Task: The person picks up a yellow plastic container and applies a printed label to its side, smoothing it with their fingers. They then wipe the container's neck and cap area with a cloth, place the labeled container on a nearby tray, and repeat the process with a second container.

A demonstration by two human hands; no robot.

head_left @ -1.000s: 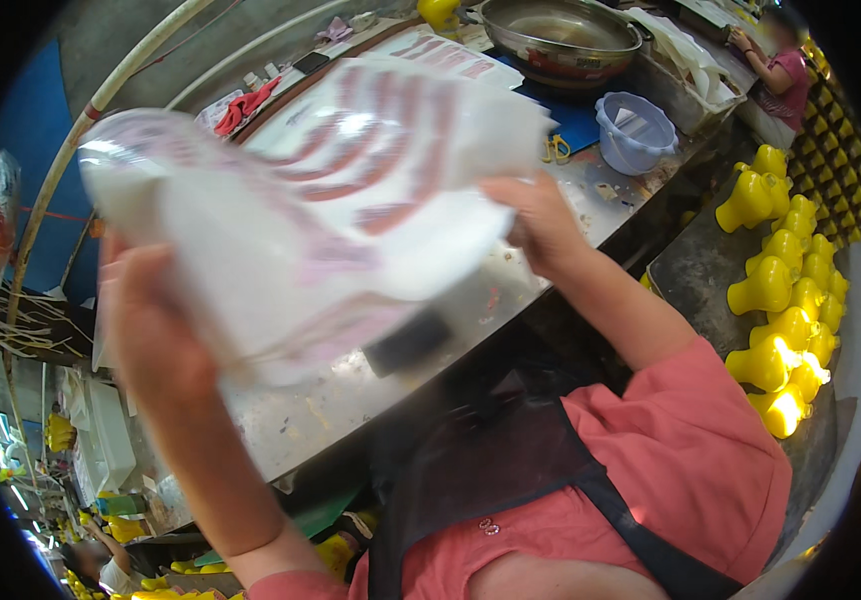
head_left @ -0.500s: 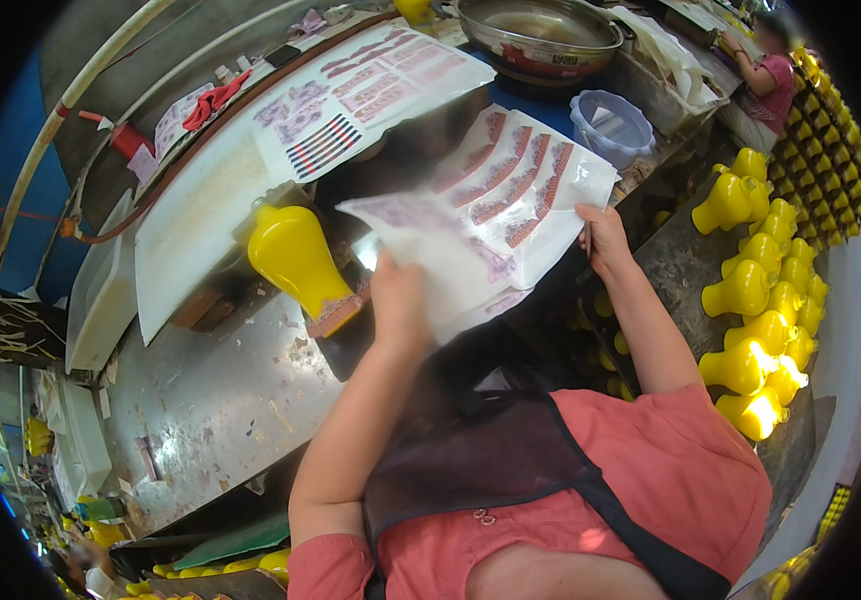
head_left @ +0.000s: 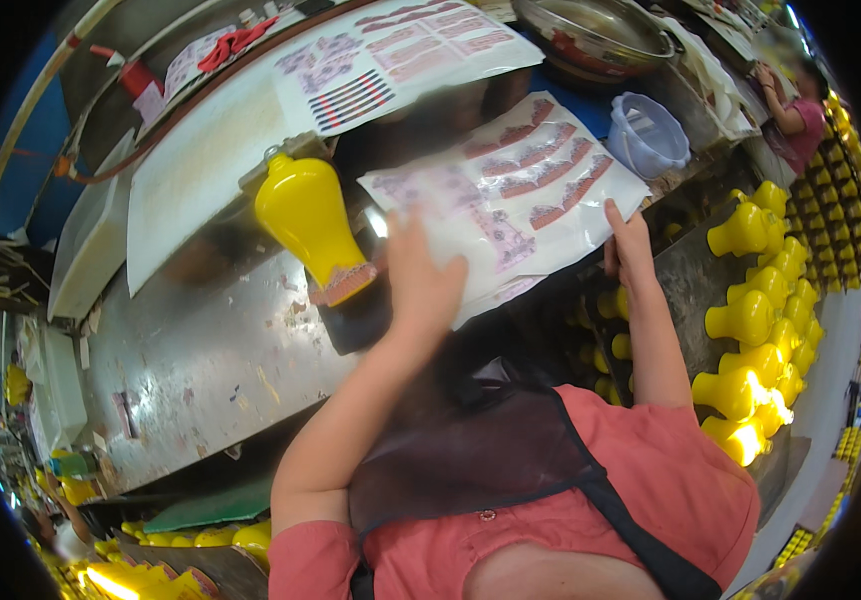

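A sheet of printed patterned decals point(head_left: 540, 215) lies tilted over the bench edge, with curved reddish bands and purple floral pieces on it. My right hand point(head_left: 631, 245) grips its right-hand corner, thumb on top. My left hand point(head_left: 423, 280) is over the sheet's left edge, slightly blurred, with thumb and fingers apart. Whether those fingertips touch the paper, I cannot tell. Just left of that hand, a glossy yellow vase point(head_left: 305, 215) lies on its side, its narrow end toward me. A reddish patterned band point(head_left: 347, 283) covers that end.
A white board point(head_left: 220, 150) with cut decals point(head_left: 350, 100) stretches behind the vase. A metal basin point(head_left: 595, 40) and a pale blue bucket point(head_left: 647, 138) stand at the back right. Several yellow vases point(head_left: 750, 315) line the right side. One person point(head_left: 795, 120) sits beyond them.
My left hand has let go of the sheet's lifted left part, which now lies flatter. My right hand keeps its corner. The whole view has shifted slightly.
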